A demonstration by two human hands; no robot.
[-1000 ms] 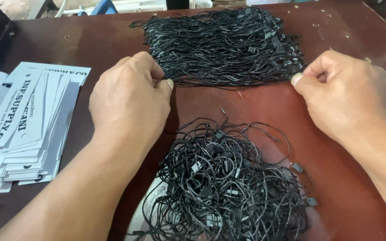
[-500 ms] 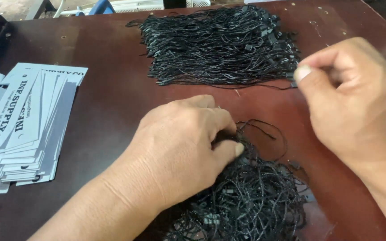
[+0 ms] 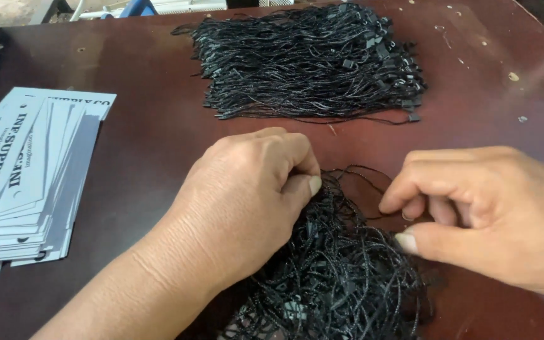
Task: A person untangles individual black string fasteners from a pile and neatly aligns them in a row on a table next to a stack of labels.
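Pinching down on the tangled pile of black string loops [image 3: 341, 271], the left hand [image 3: 247, 201] has its grip closed, thumb pressed to the curled fingers right at the top edge of the heap, strands caught between them. Just to the right of that grip, the right hand [image 3: 486, 214] is at the same pile, forefinger and thumb drawn together over a few loose loops at the pile's upper right, though whether a strand is truly nipped there I cannot tell. Beyond both grips, farther up the dark red-brown surface [image 3: 146, 145], lies a second batch of black strings [image 3: 310, 60], straightened out and laid side by side in a flat bundle, well apart from the hands. Off to the left of the left grip sits a fanned stack of white and grey paper hang tags [image 3: 26, 182].
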